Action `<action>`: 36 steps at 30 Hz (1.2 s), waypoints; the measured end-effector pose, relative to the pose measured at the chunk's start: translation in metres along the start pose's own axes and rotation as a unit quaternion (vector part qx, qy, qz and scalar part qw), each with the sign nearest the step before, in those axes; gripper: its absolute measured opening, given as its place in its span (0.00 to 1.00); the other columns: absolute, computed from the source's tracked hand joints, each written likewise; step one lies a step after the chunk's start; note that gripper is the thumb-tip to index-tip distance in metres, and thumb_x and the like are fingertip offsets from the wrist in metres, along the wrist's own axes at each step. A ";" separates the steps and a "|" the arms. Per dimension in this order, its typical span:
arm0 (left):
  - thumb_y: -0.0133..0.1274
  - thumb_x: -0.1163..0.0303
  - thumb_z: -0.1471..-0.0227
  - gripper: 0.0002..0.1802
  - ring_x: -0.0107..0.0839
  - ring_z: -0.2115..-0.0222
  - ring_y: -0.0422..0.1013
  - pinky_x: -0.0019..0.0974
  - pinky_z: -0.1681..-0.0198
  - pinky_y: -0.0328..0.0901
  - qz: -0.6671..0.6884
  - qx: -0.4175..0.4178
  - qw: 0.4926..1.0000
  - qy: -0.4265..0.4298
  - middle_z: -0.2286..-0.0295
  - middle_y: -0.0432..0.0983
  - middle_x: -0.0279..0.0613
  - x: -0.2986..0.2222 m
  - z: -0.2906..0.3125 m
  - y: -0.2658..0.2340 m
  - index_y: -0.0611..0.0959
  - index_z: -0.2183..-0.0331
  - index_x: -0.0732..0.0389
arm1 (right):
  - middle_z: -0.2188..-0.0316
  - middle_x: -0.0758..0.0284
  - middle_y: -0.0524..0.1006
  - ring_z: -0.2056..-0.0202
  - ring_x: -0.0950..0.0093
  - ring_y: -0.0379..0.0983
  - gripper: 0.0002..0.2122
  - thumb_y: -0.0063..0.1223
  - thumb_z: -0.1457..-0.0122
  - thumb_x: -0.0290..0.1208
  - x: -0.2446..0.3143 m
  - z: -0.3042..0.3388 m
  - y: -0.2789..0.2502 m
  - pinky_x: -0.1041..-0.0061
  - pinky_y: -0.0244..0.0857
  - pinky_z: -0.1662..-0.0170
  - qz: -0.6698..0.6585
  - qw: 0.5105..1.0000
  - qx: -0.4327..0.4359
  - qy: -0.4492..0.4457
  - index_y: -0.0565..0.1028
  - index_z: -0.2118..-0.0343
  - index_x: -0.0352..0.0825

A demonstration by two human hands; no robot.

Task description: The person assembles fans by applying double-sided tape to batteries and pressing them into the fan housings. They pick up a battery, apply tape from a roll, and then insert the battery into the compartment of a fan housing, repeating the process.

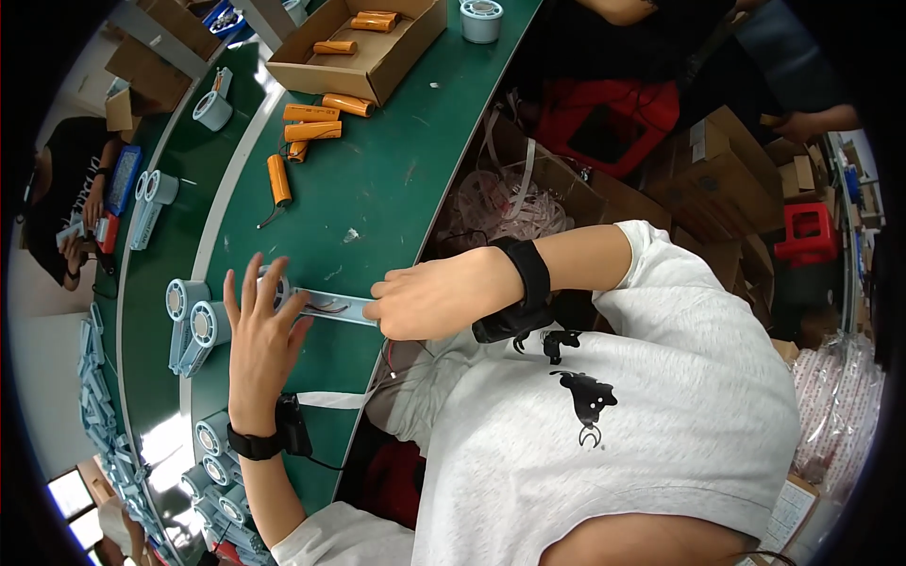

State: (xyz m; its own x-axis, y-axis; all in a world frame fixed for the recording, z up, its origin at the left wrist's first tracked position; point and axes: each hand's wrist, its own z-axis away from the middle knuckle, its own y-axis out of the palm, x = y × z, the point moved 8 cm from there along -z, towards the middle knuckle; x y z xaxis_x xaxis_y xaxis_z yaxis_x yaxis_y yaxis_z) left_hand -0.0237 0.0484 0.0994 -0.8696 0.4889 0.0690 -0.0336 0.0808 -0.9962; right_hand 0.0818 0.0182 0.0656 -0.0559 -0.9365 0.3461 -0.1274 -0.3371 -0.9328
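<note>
A light blue handheld fan housing (pixel 332 307) lies across the green bench in front of me, its round head to the left. The handle is an open trough with thin dark and red wires inside. My left hand (pixel 257 330) is over the round head, fingers spread and partly covering it; thumb and index finger are by the neck. My right hand (pixel 429 294) is closed on the handle's right end, hiding that end. A thin wire with a small white connector (pixel 393 374) hangs below the right hand.
Orange wrapped battery cells (pixel 311 130) lie beyond the hands, near a cardboard box (pixel 377 71) holding more. Blue fan housings (pixel 209 325) stand left, with several more (pixel 222 472) at lower left. A white strip (pixel 330 400) crosses the bench edge. Another person (pixel 80 203) works at far left.
</note>
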 end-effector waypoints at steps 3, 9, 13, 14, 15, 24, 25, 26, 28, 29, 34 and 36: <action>0.58 0.77 0.69 0.11 0.47 0.48 0.53 0.51 0.44 0.46 0.080 -0.005 0.996 0.049 0.53 0.62 0.37 -0.011 0.004 0.011 0.78 0.75 0.59 | 0.74 0.63 0.70 0.71 0.69 0.67 0.06 0.48 0.56 0.24 0.003 0.005 -0.001 0.72 0.63 0.68 -0.016 0.999 0.032 0.007 0.70 0.83 0.27; 0.58 0.78 0.70 0.08 0.48 0.50 0.56 0.50 0.48 0.50 0.141 -0.043 0.989 0.009 0.59 0.68 0.37 -0.009 0.000 0.010 0.76 0.79 0.61 | 0.71 0.62 0.71 0.71 0.68 0.69 0.04 0.50 0.56 0.21 -0.017 0.011 0.005 0.72 0.64 0.69 -0.180 0.977 0.109 0.028 0.72 0.78 0.25; 0.58 0.79 0.71 0.10 0.49 0.52 0.58 0.48 0.50 0.52 0.195 -0.084 0.977 -0.038 0.64 0.71 0.37 -0.004 0.005 0.013 0.71 0.82 0.63 | 0.73 0.63 0.71 0.73 0.71 0.71 0.07 0.53 0.58 0.20 -0.026 0.023 -0.070 0.77 0.65 0.70 -0.335 0.920 -0.160 0.128 0.72 0.73 0.26; 0.58 0.79 0.71 0.12 0.49 0.53 0.59 0.48 0.51 0.53 0.184 -0.094 0.978 -0.041 0.65 0.72 0.37 -0.005 0.005 0.011 0.70 0.83 0.64 | 0.74 0.64 0.71 0.74 0.73 0.70 0.08 0.55 0.58 0.20 -0.029 0.025 -0.082 0.79 0.65 0.71 -0.353 0.891 -0.244 0.151 0.73 0.72 0.26; 0.58 0.80 0.71 0.13 0.49 0.53 0.59 0.47 0.51 0.53 0.170 -0.104 0.979 -0.037 0.65 0.73 0.37 -0.007 0.002 0.007 0.68 0.84 0.64 | 0.74 0.64 0.71 0.74 0.73 0.70 0.08 0.55 0.58 0.20 -0.031 0.016 -0.071 0.79 0.65 0.71 -0.351 0.891 -0.242 0.157 0.73 0.72 0.26; 0.59 0.80 0.72 0.17 0.49 0.54 0.60 0.47 0.52 0.53 0.180 -0.125 0.974 -0.053 0.64 0.72 0.37 -0.004 0.004 0.006 0.65 0.85 0.64 | 0.76 0.67 0.70 0.76 0.74 0.68 0.08 0.56 0.57 0.21 -0.035 0.007 -0.047 0.78 0.64 0.73 -0.250 0.868 -0.421 0.083 0.72 0.71 0.28; 0.59 0.80 0.72 0.17 0.49 0.54 0.60 0.47 0.52 0.53 0.178 -0.125 0.975 -0.053 0.64 0.72 0.37 -0.004 0.004 0.007 0.64 0.85 0.64 | 0.76 0.67 0.70 0.76 0.73 0.68 0.08 0.55 0.57 0.21 -0.033 0.006 -0.045 0.77 0.64 0.72 -0.243 0.876 -0.411 0.077 0.72 0.71 0.28; 0.59 0.80 0.72 0.17 0.49 0.54 0.60 0.47 0.52 0.53 0.176 -0.125 0.975 -0.052 0.64 0.72 0.37 -0.004 0.005 0.007 0.64 0.85 0.64 | 0.76 0.67 0.70 0.76 0.73 0.68 0.08 0.55 0.57 0.21 -0.034 0.006 -0.046 0.77 0.64 0.72 -0.243 0.877 -0.408 0.078 0.72 0.71 0.28; 0.59 0.80 0.72 0.17 0.49 0.54 0.60 0.47 0.52 0.53 0.176 -0.125 0.975 -0.051 0.64 0.72 0.37 -0.004 0.006 0.008 0.64 0.86 0.64 | 0.76 0.67 0.70 0.75 0.72 0.67 0.06 0.55 0.55 0.23 -0.030 -0.006 -0.041 0.76 0.63 0.70 -0.158 0.925 -0.331 0.097 0.72 0.73 0.29; 0.59 0.81 0.72 0.16 0.48 0.54 0.60 0.47 0.52 0.53 0.182 -0.129 0.973 -0.053 0.65 0.73 0.37 -0.003 0.006 0.008 0.65 0.85 0.64 | 0.75 0.68 0.70 0.74 0.71 0.67 0.06 0.54 0.55 0.24 -0.029 -0.012 -0.039 0.76 0.63 0.69 -0.114 0.944 -0.291 0.105 0.72 0.74 0.29; 0.56 0.84 0.72 0.14 0.46 0.53 0.60 0.44 0.53 0.55 0.262 -0.131 0.954 -0.056 0.62 0.71 0.38 0.007 0.014 0.017 0.70 0.78 0.63 | 0.74 0.66 0.69 0.70 0.69 0.67 0.05 0.53 0.54 0.24 -0.043 -0.040 -0.015 0.74 0.62 0.66 -0.015 0.986 -0.102 0.132 0.70 0.75 0.30; 0.56 0.85 0.72 0.15 0.46 0.53 0.61 0.43 0.53 0.56 0.293 -0.131 0.945 -0.064 0.61 0.70 0.39 0.009 0.020 0.018 0.72 0.75 0.63 | 0.72 0.64 0.69 0.69 0.68 0.67 0.06 0.53 0.53 0.24 -0.056 -0.045 0.006 0.73 0.62 0.65 -0.196 0.963 -0.106 0.150 0.69 0.73 0.31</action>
State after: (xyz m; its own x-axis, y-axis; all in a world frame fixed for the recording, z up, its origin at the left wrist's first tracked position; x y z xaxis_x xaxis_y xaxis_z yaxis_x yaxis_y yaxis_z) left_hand -0.0417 0.0363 0.0811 -0.7542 0.4084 -0.5142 0.5806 0.0489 -0.8127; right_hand 0.0394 0.0732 0.0449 -0.2423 -0.6605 0.7106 -0.3945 -0.6021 -0.6942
